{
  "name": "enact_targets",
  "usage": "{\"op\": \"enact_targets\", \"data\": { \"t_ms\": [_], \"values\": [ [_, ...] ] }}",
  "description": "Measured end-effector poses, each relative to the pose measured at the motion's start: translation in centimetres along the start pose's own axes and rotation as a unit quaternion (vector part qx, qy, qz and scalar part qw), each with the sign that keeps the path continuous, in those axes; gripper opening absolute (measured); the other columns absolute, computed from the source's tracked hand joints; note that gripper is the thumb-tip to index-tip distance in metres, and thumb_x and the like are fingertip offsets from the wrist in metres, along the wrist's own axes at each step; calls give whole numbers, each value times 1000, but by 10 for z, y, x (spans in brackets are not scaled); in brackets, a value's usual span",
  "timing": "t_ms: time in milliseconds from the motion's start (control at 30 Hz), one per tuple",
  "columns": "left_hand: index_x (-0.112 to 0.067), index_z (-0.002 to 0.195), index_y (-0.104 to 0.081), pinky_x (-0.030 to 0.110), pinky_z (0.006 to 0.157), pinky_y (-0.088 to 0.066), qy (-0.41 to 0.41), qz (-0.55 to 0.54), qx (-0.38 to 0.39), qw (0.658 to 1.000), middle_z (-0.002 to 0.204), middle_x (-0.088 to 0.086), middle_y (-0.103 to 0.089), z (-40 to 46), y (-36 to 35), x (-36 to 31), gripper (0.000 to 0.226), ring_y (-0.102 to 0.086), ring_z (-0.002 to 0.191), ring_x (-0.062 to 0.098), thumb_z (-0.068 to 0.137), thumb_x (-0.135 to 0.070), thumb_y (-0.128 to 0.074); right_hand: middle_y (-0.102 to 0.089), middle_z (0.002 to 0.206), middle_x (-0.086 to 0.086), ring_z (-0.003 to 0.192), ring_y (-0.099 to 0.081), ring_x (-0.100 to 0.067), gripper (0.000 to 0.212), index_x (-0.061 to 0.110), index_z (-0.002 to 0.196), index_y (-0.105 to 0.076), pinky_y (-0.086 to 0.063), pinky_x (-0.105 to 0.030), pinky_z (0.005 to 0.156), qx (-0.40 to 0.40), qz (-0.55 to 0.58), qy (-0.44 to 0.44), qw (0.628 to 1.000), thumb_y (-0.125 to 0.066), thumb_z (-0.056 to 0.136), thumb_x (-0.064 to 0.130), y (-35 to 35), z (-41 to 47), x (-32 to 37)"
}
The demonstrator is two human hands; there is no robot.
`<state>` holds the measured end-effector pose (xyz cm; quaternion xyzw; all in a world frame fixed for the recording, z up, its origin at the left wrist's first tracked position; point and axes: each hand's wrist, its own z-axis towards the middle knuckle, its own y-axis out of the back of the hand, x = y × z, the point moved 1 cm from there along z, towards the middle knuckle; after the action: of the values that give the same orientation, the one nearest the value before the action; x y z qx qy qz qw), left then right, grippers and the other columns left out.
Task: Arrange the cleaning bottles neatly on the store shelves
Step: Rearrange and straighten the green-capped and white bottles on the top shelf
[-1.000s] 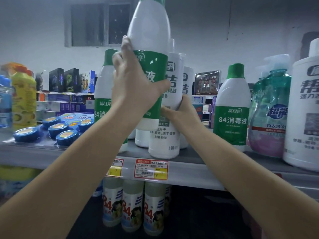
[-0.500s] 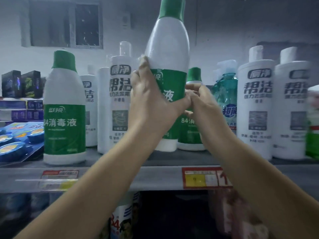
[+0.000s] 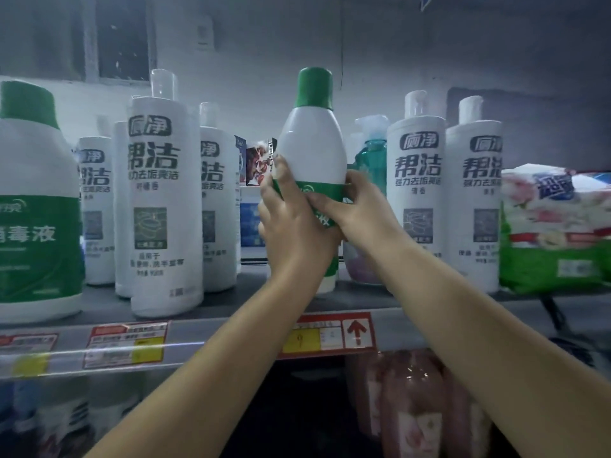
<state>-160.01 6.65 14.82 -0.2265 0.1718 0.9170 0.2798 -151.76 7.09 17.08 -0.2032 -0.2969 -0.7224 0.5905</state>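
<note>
Now the left hand [image 3: 291,233] and right hand [image 3: 357,216] are both wrapped around the green-capped bottle [image 3: 312,150], its base apparently just touching the shelf [image 3: 231,302]. Half a second ago it was raised well higher. A careless release could tip it rightward into the teal pump bottle [image 3: 372,153] just beyond the right hand, or the white bottles [image 3: 416,180] further along.
</note>
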Motion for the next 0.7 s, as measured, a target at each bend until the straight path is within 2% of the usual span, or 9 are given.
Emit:
{"op": "enact_targets", "data": {
  "t_ms": [200,367,500,567,600,667,700],
  "values": [
    [-19,144,5,48,104,-29,13,93,-17,995,147,16,-14,11,4,21,103,-26,129,35,74,-22,-71,-67,110,-6,101,-63,-19,35,11,113,-58,-52,-38,90,66,89,-23,994,-69,80,20,-25,16,-11],
    [-19,144,13,49,109,-22,50,152,10,987,151,20,-3,18,9,36,105,-18,135,37,78,-27,-68,-68,110,-5,103,-63,-20,27,19,108,-58,-50,-39,93,117,130,-44,984,-67,82,20,-47,28,-26],
    [-20,143,18,51,109,-23,77,150,30,985,152,18,3,17,8,47,106,-13,136,36,80,-25,-65,-67,112,-5,104,-62,-19,35,14,113,-58,-50,-41,95,128,114,-26,985,-68,81,23,-59,29,-39],
    [-21,143,19,53,110,-24,89,133,29,987,153,16,3,19,8,52,107,-13,136,36,79,-27,-66,-66,112,-4,103,-62,-19,43,11,116,-57,-51,-38,92,118,77,1,990,-71,78,26,-59,31,-39],
    [-21,143,18,54,110,-23,93,120,28,988,153,15,3,20,8,53,108,-12,137,36,78,-29,-67,-64,110,-1,100,-62,-18,46,11,117,-55,-52,-33,87,105,47,19,993,-72,77,27,-56,32,-38],
    [-22,143,19,55,111,-21,95,96,27,990,153,14,3,19,9,54,112,-8,138,36,75,-38,-69,-56,102,1,91,-57,-15,46,10,118,-52,-49,-20,74,41,-20,59,997,-70,79,28,-48,35,-36],
    [-23,143,19,54,111,-20,94,92,25,991,153,13,4,18,9,54,115,-7,138,35,73,-42,-70,-52,102,-1,90,-53,-14,44,10,117,-50,-47,-20,74,-8,-52,78,996,-69,81,28,-43,36,-36]
  ]
}}
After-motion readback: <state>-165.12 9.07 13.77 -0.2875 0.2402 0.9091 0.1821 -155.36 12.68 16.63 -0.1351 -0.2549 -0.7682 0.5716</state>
